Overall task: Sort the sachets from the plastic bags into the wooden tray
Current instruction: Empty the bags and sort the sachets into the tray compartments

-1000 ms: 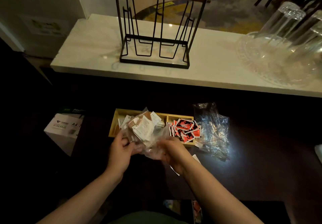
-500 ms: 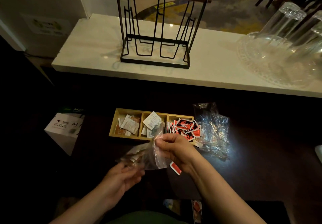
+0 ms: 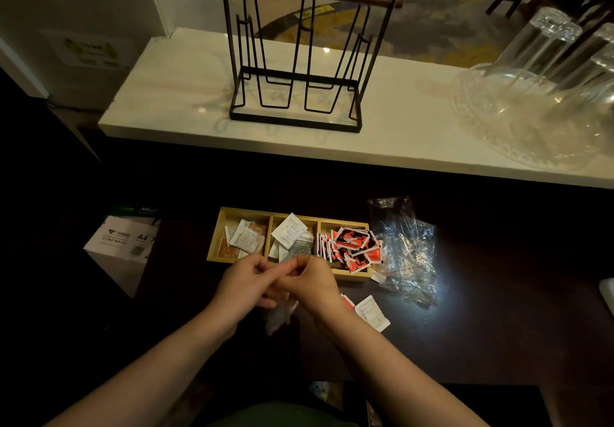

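**Both hands pinched on the bag**

Your left hand (image 3: 244, 285) and right hand (image 3: 310, 282) meet, fingers closed on a clear plastic bag (image 3: 277, 315) hanging beneath them. The wooden tray (image 3: 229, 214) sits just beyond your knuckles; two loose sachets (image 3: 372, 313) lie right of your right wrist.

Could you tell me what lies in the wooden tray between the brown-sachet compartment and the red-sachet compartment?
In the head view, the wooden tray's middle compartment lies there, holding white and grey sachets.
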Available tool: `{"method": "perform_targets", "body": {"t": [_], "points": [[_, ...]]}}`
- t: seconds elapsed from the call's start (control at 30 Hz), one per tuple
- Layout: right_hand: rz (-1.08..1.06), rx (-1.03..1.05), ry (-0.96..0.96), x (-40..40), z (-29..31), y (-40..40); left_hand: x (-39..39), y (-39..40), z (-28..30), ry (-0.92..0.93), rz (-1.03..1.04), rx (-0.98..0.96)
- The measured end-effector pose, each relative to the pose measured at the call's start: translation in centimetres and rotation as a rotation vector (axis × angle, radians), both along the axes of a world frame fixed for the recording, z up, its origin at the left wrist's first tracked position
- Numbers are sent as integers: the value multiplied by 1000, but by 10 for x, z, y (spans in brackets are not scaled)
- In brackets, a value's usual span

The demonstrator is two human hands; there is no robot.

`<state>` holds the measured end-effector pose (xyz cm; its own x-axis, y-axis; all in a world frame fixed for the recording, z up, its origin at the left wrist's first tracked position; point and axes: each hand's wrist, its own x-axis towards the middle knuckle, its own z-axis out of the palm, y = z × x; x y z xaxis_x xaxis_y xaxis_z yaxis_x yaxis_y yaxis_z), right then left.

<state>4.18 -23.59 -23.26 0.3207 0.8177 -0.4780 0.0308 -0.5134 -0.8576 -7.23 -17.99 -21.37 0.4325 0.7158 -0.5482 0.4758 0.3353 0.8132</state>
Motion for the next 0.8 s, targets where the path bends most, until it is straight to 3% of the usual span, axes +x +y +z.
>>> {"method": "perform_targets", "body": {"t": [0.07, 0.23, 0.3, 0.5, 0.7, 0.8], "points": [[-26, 8, 31, 0, -3, 0, 3, 2, -2, -28, 47, -51], [-26, -38, 374, 9, -4, -8, 6, 1, -4, -130, 107, -282], [-2, -69, 453, 12, -3, -10, 6, 1, -6, -139, 100, -286], [71, -50, 372, 19, -2, -12, 4, 4, -4, -124, 5, -240], [49, -52, 410, 18, -7, -10, 6, 5, -8, 43, -41, 78], [48, -63, 437, 18, -7, -10, 5, 7, -9, 12, -25, -10]]}}
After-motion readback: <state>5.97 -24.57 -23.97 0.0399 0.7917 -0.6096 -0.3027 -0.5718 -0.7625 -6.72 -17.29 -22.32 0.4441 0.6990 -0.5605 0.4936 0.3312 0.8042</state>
